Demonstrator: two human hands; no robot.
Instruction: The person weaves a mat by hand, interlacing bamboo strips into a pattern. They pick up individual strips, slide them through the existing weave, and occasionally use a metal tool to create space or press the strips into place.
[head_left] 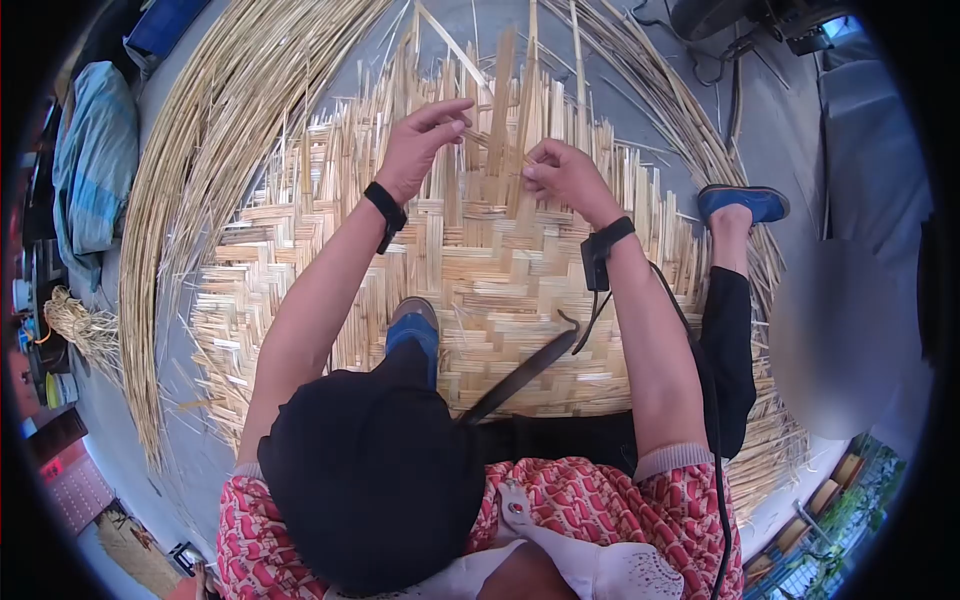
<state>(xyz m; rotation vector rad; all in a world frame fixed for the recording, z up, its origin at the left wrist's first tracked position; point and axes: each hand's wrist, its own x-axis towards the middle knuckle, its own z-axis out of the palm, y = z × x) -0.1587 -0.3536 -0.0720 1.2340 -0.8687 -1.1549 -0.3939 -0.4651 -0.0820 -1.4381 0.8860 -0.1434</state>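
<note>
A half-woven mat (500, 260) of flat straw-coloured strips lies on the floor under me, its far edge ragged with loose strip ends. My left hand (420, 148) hovers above that far edge, fingers stretched out and apart, thumb toward the middle. Across from it, my right hand (572, 180) has its fingers curled in a pinch on a thin reed strip (527, 165). Several longer strips (503, 95) stand up from the weave between the two hands. What the right fingertips grip is partly hidden.
Long reed bundles curve along the left (190, 190) and upper right (660, 70). A dark tool with a hooked tip (530, 372) lies on the mat near my legs. My blue shoes rest on the mat (412, 330) and at its right edge (745, 204). Blue cloth (97, 160) lies at left.
</note>
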